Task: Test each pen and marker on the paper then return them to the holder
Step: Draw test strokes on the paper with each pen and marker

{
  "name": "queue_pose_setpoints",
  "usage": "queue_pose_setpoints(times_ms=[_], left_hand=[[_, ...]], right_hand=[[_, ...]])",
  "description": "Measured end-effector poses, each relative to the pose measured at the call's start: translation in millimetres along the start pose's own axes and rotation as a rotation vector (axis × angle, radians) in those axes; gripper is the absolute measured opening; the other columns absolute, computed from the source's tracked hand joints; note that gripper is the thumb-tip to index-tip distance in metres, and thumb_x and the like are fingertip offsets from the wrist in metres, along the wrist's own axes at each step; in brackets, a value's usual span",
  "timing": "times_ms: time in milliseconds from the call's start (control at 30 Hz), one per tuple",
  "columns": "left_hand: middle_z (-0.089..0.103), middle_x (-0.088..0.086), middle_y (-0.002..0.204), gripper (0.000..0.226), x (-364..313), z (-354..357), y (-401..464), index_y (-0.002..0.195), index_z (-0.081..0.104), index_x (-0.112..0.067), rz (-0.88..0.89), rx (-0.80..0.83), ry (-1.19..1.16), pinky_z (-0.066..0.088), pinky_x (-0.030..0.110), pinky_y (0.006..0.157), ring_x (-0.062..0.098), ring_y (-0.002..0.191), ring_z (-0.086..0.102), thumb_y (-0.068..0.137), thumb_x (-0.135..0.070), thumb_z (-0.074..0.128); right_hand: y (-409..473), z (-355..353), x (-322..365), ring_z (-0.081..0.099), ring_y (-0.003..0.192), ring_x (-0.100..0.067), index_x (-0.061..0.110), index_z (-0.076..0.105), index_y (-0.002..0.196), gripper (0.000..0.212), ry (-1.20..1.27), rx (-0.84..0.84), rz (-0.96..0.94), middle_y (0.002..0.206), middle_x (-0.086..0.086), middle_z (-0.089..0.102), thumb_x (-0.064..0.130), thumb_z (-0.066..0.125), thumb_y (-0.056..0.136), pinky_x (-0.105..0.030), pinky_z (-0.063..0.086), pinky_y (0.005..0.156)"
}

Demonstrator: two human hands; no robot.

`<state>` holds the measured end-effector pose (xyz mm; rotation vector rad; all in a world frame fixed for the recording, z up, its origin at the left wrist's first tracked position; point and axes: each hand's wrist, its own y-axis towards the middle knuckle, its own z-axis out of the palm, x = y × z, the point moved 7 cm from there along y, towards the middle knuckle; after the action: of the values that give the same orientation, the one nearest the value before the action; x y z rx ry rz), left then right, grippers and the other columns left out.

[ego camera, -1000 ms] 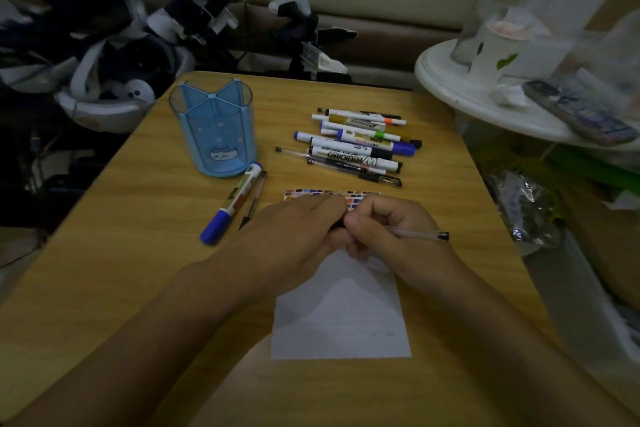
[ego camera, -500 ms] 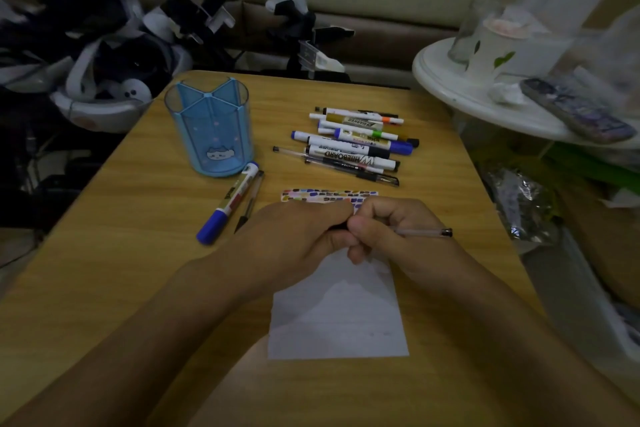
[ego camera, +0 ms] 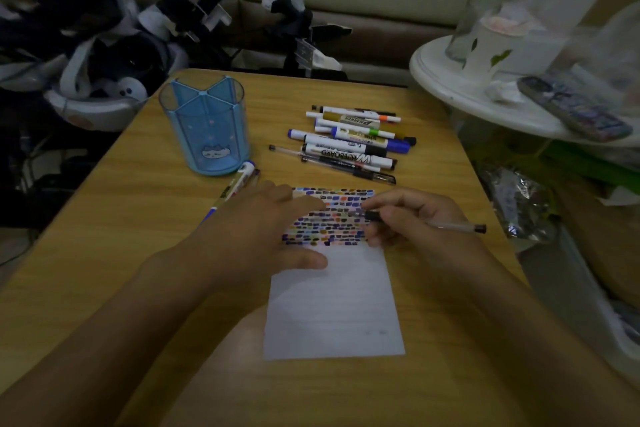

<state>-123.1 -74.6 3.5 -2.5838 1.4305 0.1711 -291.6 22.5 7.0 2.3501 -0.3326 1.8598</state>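
The paper (ego camera: 334, 302) was white where bare, and just beyond the right hand's (ego camera: 412, 218) pinch it carried rows of small dashes in blue, purple, black, orange and yellow. The gel pen (ego camera: 450, 226) held there had a clear barrel with dark ends. Farther out from the grip, the holder (ego camera: 207, 128) was translucent blue with a pale cat face and faint pink dots. The loose markers (ego camera: 349, 142) were mostly white-bodied, with blue, black, orange and green caps. The table (ego camera: 114, 253) showed a yellowish wood grain.
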Motion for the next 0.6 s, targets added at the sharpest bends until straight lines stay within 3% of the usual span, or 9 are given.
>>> queue_pose_setpoints(times_ms=[133,267,367,467,600], left_hand=[[0.040,-0.010,0.120,0.087,6.1,9.5,-2.4,0.148,0.022,-0.049,-0.018,0.055,0.069,0.025,0.027,0.090,0.013,0.112,0.030,0.071,-0.088,0.039],[0.026,-0.010,0.107,0.097,7.6,13.1,-3.2,0.152,0.014,-0.046,-0.021,0.075,0.098,0.024,0.033,0.102,0.012,0.108,0.026,0.068,-0.091,0.032],[0.027,-0.011,0.108,0.097,9.5,12.4,-5.1,0.152,0.016,-0.045,-0.031,0.065,0.066,0.022,0.034,0.108,0.016,0.120,0.029,0.069,-0.090,0.036],[0.025,-0.011,0.105,0.094,9.5,13.4,-4.7,0.151,0.015,-0.046,-0.030,0.077,0.041,0.026,0.034,0.105,0.011,0.109,0.028,0.070,-0.089,0.039],[0.038,-0.007,0.120,0.095,9.8,15.1,-3.6,0.151,0.016,-0.045,-0.042,0.090,0.019,0.024,0.036,0.109,0.015,0.120,0.030,0.071,-0.088,0.041]], right_hand=[[-1.2,-5.5,-3.1,0.070,0.084,-0.001,0.023,0.075,0.103,0.015,-0.104,-0.080,-0.002,0.094,0.014,0.075,0.016,0.069,0.091,-0.013,0.053,0.063],[-0.7,-6.6,-9.2,0.065,0.067,0.000,0.025,0.073,0.094,0.011,-0.221,-0.166,-0.028,0.075,0.017,0.071,0.015,0.070,0.091,-0.012,0.047,0.054],[-1.1,-4.4,-14.0,0.069,0.076,-0.004,0.030,0.072,0.098,0.014,-0.284,-0.212,-0.049,0.084,0.018,0.072,0.018,0.072,0.090,-0.017,0.055,0.063],[-2.8,-0.4,-16.1,0.069,0.085,-0.001,0.031,0.072,0.097,0.018,-0.293,-0.248,-0.082,0.089,0.019,0.072,0.015,0.073,0.088,-0.018,0.057,0.074],[-3.9,0.7,-18.2,0.070,0.083,-0.002,0.031,0.071,0.093,0.016,-0.315,-0.308,-0.101,0.085,0.015,0.072,0.016,0.072,0.088,-0.023,0.060,0.073]])
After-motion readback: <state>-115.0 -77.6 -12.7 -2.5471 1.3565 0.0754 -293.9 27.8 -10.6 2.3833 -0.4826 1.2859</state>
